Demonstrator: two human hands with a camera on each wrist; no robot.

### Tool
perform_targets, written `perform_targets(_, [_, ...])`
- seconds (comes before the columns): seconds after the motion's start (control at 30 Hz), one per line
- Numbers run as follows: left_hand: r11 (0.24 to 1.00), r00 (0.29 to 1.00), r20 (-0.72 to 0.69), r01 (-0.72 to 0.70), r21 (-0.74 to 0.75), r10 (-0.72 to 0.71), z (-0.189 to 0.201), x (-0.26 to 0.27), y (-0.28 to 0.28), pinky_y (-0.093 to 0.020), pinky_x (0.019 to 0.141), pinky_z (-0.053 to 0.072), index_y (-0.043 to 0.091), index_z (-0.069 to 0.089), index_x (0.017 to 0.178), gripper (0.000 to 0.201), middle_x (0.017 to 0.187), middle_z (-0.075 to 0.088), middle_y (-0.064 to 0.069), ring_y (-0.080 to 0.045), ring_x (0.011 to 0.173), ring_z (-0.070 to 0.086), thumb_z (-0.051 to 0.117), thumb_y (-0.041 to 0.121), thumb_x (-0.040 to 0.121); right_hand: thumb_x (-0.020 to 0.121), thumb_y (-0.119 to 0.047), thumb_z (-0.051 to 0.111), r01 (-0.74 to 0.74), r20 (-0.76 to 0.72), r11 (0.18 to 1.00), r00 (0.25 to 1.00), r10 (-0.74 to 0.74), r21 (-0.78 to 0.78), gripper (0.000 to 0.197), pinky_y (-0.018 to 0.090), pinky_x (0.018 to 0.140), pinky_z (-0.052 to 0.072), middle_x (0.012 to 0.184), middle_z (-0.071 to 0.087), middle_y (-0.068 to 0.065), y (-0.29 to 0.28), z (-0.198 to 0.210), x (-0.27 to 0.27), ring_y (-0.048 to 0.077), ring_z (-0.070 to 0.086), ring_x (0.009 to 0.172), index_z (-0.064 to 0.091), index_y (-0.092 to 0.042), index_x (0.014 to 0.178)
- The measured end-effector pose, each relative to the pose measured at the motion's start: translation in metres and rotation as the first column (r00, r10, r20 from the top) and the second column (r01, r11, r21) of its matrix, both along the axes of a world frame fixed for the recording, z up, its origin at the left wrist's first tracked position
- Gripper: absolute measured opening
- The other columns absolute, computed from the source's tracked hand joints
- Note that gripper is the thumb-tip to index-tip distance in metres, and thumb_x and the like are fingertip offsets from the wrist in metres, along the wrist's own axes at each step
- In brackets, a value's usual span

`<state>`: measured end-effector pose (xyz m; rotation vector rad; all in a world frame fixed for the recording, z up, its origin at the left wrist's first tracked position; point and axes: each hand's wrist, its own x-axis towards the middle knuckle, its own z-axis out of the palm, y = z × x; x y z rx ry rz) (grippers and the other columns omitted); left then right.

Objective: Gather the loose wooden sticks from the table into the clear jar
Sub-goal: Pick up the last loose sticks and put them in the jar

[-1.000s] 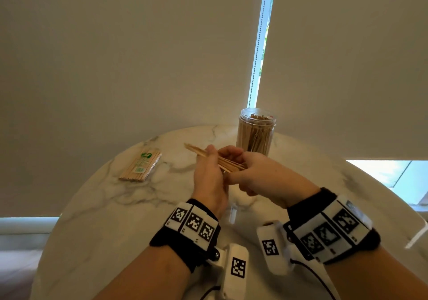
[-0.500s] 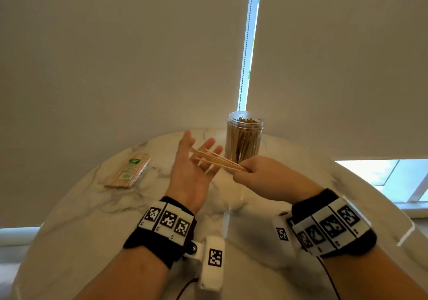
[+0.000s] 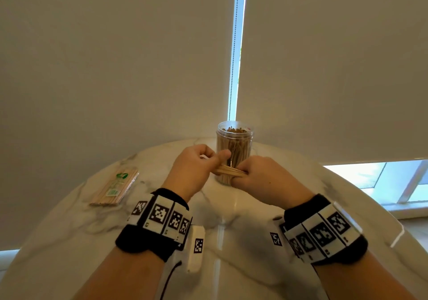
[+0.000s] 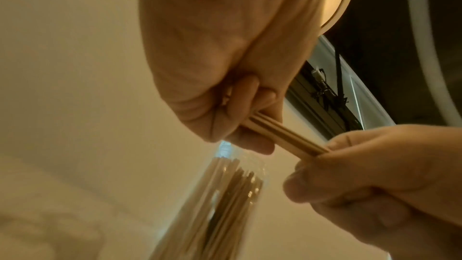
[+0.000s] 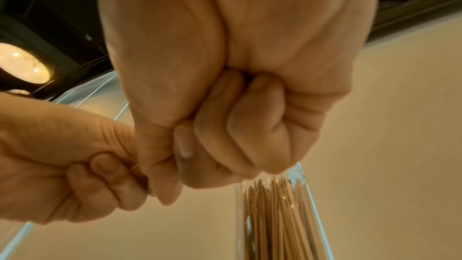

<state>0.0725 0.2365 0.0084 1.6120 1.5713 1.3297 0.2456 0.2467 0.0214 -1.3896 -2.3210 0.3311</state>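
A small bundle of wooden sticks (image 3: 229,170) lies level between both hands, just in front of the clear jar (image 3: 234,147). My left hand (image 3: 196,167) has its fingers curled round the bundle's left end (image 4: 282,135). My right hand (image 3: 259,177) grips the right end in a fist (image 5: 225,145), and the sticks are hidden inside it in the right wrist view. The jar stands upright at the table's far edge, its top uncovered, packed with many upright sticks (image 5: 277,215). Both hands hover above the table, close to the jar's near side.
A plastic-wrapped pack of sticks (image 3: 114,187) with a green label lies on the round marble table (image 3: 69,230) at the left. White roller blinds (image 3: 115,56) hang right behind the table, with a bright gap and bead chain above the jar.
My left hand, open with spread fingers half a second ago, has closed round the left end of the bundle. The right hand kept its hold and both hands sit nearer the jar.
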Motion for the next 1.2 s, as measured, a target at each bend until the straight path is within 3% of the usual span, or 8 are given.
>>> perform_targets(0.13, [0.999, 0.999, 0.025, -0.038, 0.034, 0.037, -0.009, 0.017, -0.001, -0.04, 0.058, 0.049, 0.015, 0.055, 0.072, 0.052, 0.063, 0.063, -0.006, -0.015, 0.052, 0.051, 0.072, 0.064, 0.075, 0.088, -0.042, 0.062, 0.026, 0.092, 0.995, 0.995, -0.035, 0.098, 0.023, 0.023, 0.048, 0.031, 0.06, 0.058, -0.005, -0.003, -0.002, -0.002, 0.011, 0.053, 0.055, 0.063, -0.025, 0.071])
perform_targets(0.33, [0.961, 0.963, 0.12, -0.254, 0.109, 0.241, -0.007, 0.01, 0.002, -0.048, 0.068, 0.057, 0.016, 0.053, 0.067, 0.051, 0.061, 0.063, -0.007, -0.025, 0.06, 0.061, 0.072, 0.063, 0.076, 0.087, -0.046, 0.064, 0.034, 0.072, 0.971, 0.996, -0.052, 0.237, 0.023, 0.024, 0.049, 0.03, 0.068, 0.058, -0.006, -0.003, 0.002, 0.001, 0.012, 0.054, 0.063, 0.056, -0.026, 0.077])
perform_targets(0.53, [0.993, 0.978, 0.207, -0.041, 0.115, 0.016, 0.001, 0.023, -0.009, -0.03, 0.053, 0.05, 0.002, 0.062, 0.074, 0.046, 0.051, 0.062, -0.006, -0.016, 0.045, 0.057, 0.069, 0.045, 0.089, 0.086, -0.063, 0.059, 0.093, 0.091, 0.96, 0.988, -0.121, 0.264, 0.042, 0.025, 0.048, 0.033, 0.063, 0.059, -0.004, -0.002, -0.007, -0.003, 0.014, 0.057, 0.058, 0.059, -0.025, 0.07])
perform_targets(0.67, [0.979, 0.964, 0.253, -0.124, 0.163, 0.08, 0.006, 0.017, -0.007, -0.032, 0.056, 0.054, 0.003, 0.061, 0.074, 0.039, 0.055, 0.067, -0.009, -0.015, 0.044, 0.06, 0.075, 0.038, 0.085, 0.079, -0.074, 0.06, -0.031, -0.108, 0.986, 0.993, 0.048, 0.161, 0.052, 0.024, 0.049, 0.039, 0.062, 0.06, -0.004, 0.001, 0.0, 0.004, 0.008, 0.052, 0.053, 0.06, -0.022, 0.072])
perform_targets(0.8, [0.97, 0.922, 0.364, -0.195, 0.147, 0.13, 0.002, 0.013, -0.003, -0.034, 0.06, 0.055, 0.011, 0.058, 0.07, 0.036, 0.056, 0.067, -0.006, -0.014, 0.046, 0.059, 0.075, 0.038, 0.086, 0.093, -0.064, 0.048, -0.07, -0.183, 0.964, 0.976, 0.12, 0.256, 0.045, 0.019, 0.052, 0.037, 0.063, 0.058, -0.004, 0.002, 0.004, 0.007, 0.008, 0.052, 0.056, 0.063, -0.024, 0.077])
perform_targets(0.9, [0.976, 0.905, 0.409, -0.181, 0.117, 0.119, -0.002, 0.019, -0.002, -0.031, 0.057, 0.053, 0.009, 0.058, 0.071, 0.036, 0.054, 0.063, -0.003, -0.013, 0.046, 0.056, 0.072, 0.036, 0.089, 0.1, -0.055, 0.044, -0.057, -0.145, 0.949, 0.984, 0.106, 0.31, 0.046, 0.025, 0.052, 0.04, 0.058, 0.056, -0.002, 0.002, 0.003, 0.007, 0.011, 0.052, 0.056, 0.059, -0.026, 0.067])
perform_targets(1.0, [0.991, 0.922, 0.38, -0.109, 0.08, 0.071, -0.008, 0.027, -0.001, -0.028, 0.056, 0.05, 0.004, 0.065, 0.079, 0.038, 0.06, 0.064, -0.006, -0.012, 0.049, 0.057, 0.063, 0.038, 0.095, 0.098, -0.062, 0.039, -0.005, -0.126, 0.939, 0.991, 0.052, 0.344, 0.056, 0.026, 0.051, 0.041, 0.054, 0.056, -0.001, 0.001, 0.003, 0.005, 0.012, 0.053, 0.052, 0.056, -0.025, 0.06])
perform_targets(1.2, [1.0, 0.947, 0.32, 0.009, -0.027, 0.0, -0.009, 0.03, 0.001, -0.032, 0.058, 0.049, 0.01, 0.069, 0.09, 0.04, 0.083, 0.07, -0.022, -0.015, 0.056, 0.057, 0.05, 0.043, 0.101, 0.095, -0.053, 0.055, -0.044, -0.174, 0.99, 0.982, 0.066, 0.131, 0.05, 0.019, 0.047, 0.027, 0.042, 0.042, -0.005, 0.002, 0.016, 0.02, 0.009, 0.04, 0.042, 0.058, -0.025, 0.055])
